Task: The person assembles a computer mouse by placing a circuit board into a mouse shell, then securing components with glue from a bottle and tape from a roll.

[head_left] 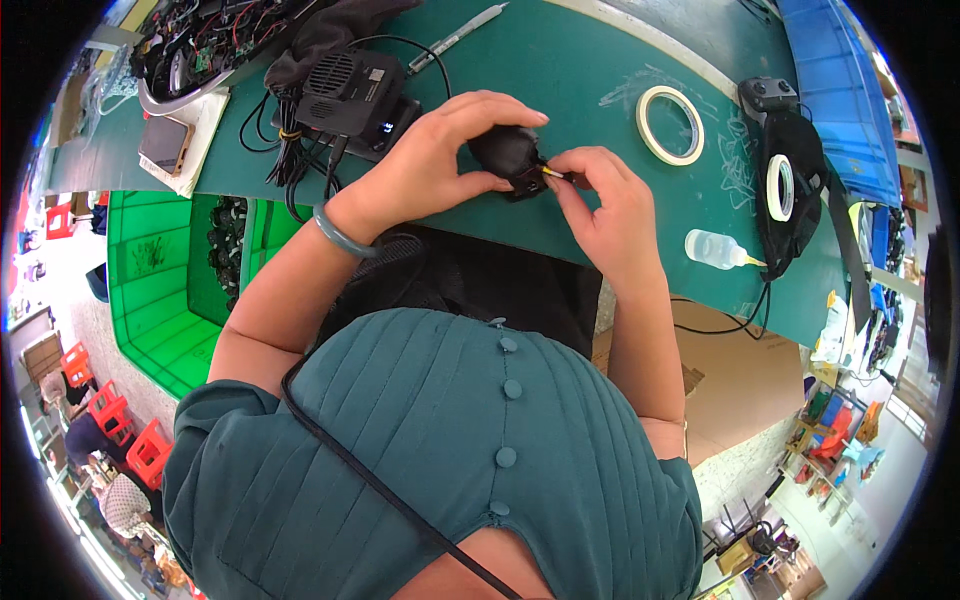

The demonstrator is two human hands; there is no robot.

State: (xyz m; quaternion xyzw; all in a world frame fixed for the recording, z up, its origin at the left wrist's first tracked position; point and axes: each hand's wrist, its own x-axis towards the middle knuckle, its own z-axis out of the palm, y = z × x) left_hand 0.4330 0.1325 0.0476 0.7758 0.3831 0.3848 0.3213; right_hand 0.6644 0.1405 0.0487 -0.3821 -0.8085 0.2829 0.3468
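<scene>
My left hand is wrapped round a black, rounded shell-like part, its fingers over the top and the thumb along the near edge. The part is held just above the green table, close to its near edge. At the part's right end, my right hand pinches a thin yellow and black wire between thumb and forefinger. The wire's far end is too small to make out. To the left of my left hand stands a black vented box with a small lit display and bundled cables.
A large tape roll and a squeeze bottle lie to the right. Beyond them are a black pouch and a smaller tape roll. A pen lies at the back. A green crate stands lower left.
</scene>
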